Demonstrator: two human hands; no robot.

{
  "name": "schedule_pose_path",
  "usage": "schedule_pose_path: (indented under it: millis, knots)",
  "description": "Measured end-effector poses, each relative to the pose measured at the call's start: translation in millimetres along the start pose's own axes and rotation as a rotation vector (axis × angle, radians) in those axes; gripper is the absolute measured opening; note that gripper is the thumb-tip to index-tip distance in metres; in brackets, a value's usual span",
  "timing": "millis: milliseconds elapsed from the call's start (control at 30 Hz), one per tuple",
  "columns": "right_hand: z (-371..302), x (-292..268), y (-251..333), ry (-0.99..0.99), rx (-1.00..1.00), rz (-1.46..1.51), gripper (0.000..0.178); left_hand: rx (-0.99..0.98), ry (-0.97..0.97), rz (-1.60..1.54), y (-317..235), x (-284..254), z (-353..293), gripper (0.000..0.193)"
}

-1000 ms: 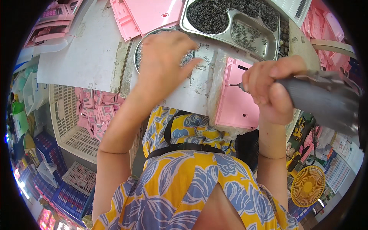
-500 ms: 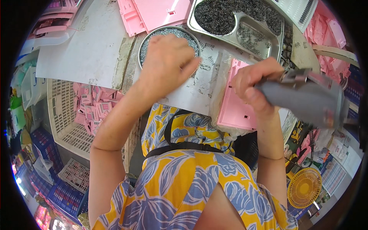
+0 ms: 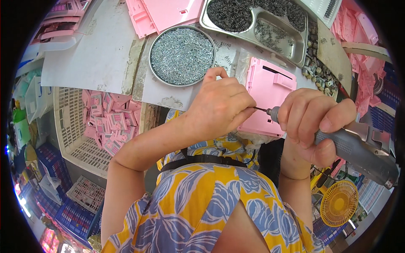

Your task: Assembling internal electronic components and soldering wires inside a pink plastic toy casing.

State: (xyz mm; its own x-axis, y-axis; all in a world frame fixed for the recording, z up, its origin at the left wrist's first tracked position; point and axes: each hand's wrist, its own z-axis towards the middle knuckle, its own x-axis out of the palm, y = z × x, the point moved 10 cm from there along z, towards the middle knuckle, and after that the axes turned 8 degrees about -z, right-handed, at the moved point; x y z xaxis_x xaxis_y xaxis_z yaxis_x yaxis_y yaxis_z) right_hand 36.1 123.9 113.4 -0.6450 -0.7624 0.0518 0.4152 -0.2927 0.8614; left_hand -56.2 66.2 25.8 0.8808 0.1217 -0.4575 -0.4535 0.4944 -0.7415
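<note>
My right hand (image 3: 314,122) is wrapped round a grey electric screwdriver (image 3: 358,154), its thin dark bit pointing left. At the bit's tip the fingers of my left hand (image 3: 223,103) are pinched together; what they hold, if anything, is too small to make out. Beneath both hands lies a pink plastic panel (image 3: 270,90) with a dark slot along its far edge, resting on clear plastic wrapping. A round metal dish (image 3: 150,63) full of small silvery screws stands to the left, beyond my left hand.
At the back is a metal tray (image 3: 301,59) with dark springs in its compartments. More pink panels (image 3: 168,14) lie at the far left of it. A cream plastic basket (image 3: 69,126) of small pink devices stands at left. A yellow round basket (image 3: 338,204) sits at lower right.
My left hand has moved from over the screw dish to the bit's tip, its fingers pinched. The screwdriver has swung so its bit meets them above the pink panel, now turned round.
</note>
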Motion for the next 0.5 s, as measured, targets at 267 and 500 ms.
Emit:
schedule_pose_path:
  millis: [267, 500]
  knots:
    - [-40.4, 10.1, -4.6, -0.05, 0.142, 0.086, 0.031, 0.054, 0.23, 0.037, -4.1, 11.8, -5.1, 0.025]
    - [-59.0, 23.9, -21.9, -0.023, 0.129, 0.019, 0.024, -0.014, 0.227, 0.047, 11.0, 20.4, -15.2, 0.033]
